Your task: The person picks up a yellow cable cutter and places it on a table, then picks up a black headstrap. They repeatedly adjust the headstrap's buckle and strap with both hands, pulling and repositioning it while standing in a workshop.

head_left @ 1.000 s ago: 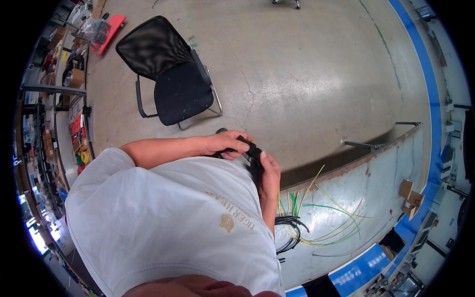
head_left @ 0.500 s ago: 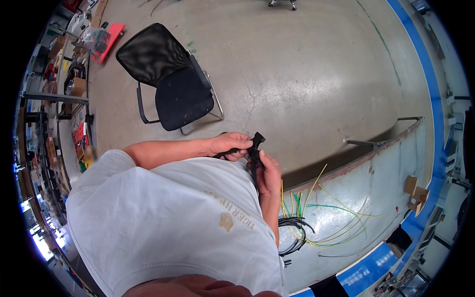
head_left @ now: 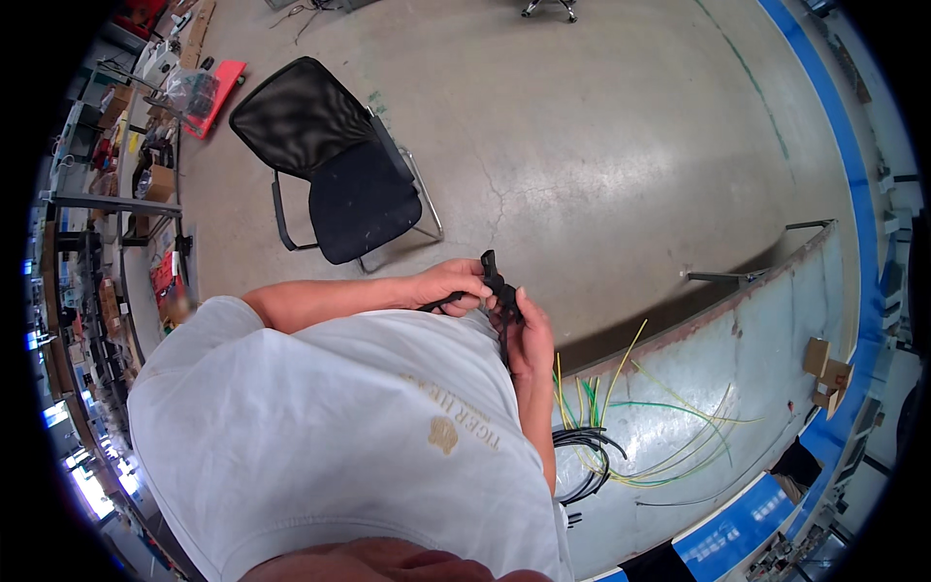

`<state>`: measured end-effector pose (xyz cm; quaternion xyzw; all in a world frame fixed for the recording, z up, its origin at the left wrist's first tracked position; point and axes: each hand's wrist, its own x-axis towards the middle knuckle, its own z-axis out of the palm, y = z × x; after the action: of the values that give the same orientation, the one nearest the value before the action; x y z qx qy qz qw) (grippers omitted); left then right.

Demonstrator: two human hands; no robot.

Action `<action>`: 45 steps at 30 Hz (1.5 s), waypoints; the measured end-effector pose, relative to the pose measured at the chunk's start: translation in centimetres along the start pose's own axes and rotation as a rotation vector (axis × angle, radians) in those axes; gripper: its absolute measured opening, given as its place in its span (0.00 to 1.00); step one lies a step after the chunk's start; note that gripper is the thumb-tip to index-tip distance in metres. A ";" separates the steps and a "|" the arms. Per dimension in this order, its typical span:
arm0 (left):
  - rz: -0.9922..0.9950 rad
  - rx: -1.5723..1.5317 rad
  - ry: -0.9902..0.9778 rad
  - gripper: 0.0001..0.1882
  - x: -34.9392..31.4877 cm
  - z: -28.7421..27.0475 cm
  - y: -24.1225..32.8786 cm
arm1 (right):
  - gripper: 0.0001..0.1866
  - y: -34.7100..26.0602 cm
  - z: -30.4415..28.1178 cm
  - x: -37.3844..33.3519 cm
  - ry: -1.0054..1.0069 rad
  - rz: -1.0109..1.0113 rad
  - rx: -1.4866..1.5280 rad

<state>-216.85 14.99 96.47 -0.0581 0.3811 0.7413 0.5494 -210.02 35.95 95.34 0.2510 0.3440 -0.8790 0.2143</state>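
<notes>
Black connector piece [head_left: 495,281] now raised upright between both hands at chest height. Left hand [head_left: 448,287] fingers pinch it; right hand [head_left: 529,335] grips its cable. Worktop [head_left: 776,320] wires untouched.

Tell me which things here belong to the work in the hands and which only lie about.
In hand:
- thin black cable piece, gripped by left hand and right hand

Lying about:
- black mesh chair
- yellow and green wires on the pale worktable
- black cable bundle
</notes>
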 end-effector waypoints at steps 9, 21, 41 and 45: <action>0.048 0.139 0.185 0.07 0.7 1.3 -0.7 | 0.14 -0.3 -0.1 -0.3 0.053 -0.059 -0.101; 0.472 0.534 0.558 0.12 2.1 3.3 -3.9 | 0.15 -1.4 -2.0 -0.2 -0.039 0.003 -0.141; 0.380 0.308 0.489 0.11 2.7 5.2 -4.3 | 0.24 -5.4 -1.4 -1.3 -0.129 -0.290 -1.231; 0.339 0.368 0.507 0.09 2.7 5.1 -3.9 | 0.23 -5.5 -2.7 -0.2 -0.187 -0.350 -1.281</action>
<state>-212.82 20.69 96.73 -0.0760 0.6367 0.7028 0.3079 -212.12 41.63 96.49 -0.0626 0.8135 -0.5410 0.2040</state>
